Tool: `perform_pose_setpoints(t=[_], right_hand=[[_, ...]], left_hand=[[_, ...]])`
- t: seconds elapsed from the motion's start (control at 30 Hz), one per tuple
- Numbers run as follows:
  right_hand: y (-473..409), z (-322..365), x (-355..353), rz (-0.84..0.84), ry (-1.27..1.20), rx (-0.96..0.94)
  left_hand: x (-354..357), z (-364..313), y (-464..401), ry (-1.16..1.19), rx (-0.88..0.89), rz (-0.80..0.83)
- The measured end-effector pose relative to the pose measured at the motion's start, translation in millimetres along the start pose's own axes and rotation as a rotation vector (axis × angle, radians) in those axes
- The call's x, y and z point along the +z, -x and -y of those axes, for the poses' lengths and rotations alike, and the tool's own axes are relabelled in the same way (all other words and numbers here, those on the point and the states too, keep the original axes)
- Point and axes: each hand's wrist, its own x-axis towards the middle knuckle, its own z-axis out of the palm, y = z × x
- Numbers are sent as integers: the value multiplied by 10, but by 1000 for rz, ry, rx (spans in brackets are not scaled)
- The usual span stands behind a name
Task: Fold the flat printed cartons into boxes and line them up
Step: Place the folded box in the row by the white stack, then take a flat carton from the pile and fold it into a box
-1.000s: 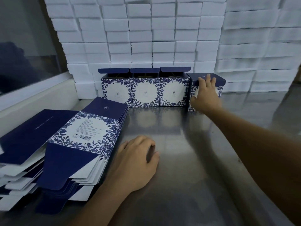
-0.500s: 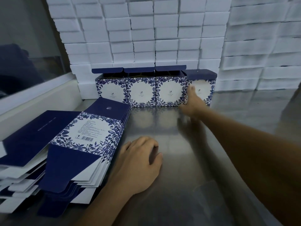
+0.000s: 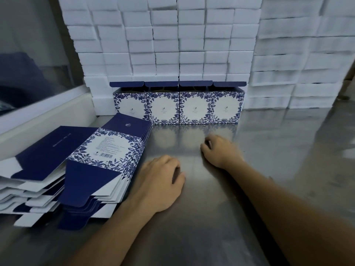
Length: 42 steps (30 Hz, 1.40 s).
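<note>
Several folded blue-and-white floral boxes (image 3: 178, 108) stand side by side in a row against the white stack, lids up. The rightmost box (image 3: 226, 108) closes the row. A stack of flat printed cartons (image 3: 107, 150) lies fanned at the left of the steel table (image 3: 249, 179), with a second flat pile (image 3: 42, 160) further left. My left hand (image 3: 161, 181) rests palm down on the table beside the flat stack, fingers loosely curled, holding nothing. My right hand (image 3: 221, 152) hovers low over the table in front of the row, fingers loosely curled and empty, slightly blurred.
A tall wall of white foam blocks (image 3: 172, 45) backs the row and continues at the right (image 3: 307, 64). A white ledge with a glass pane (image 3: 38, 112) borders the left side.
My right hand has let go of the rightmost box, now flush in the row, and drawn back toward me over the table. My left hand has stayed put.
</note>
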Motion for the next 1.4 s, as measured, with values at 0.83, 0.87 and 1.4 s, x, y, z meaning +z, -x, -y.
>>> perform_pose_setpoints(t=[0.83,0.87,1.4], right_hand=[[785,44,-337,-94,-498,238],[789,44,-345,-106,-563,244],[855,116,-391,-101,-613,206]], left_hand=[[-491,774,47,-244,-739,156],[-486,767,43,-238,-741,153],[-539,488,50,-218,-437,-341]])
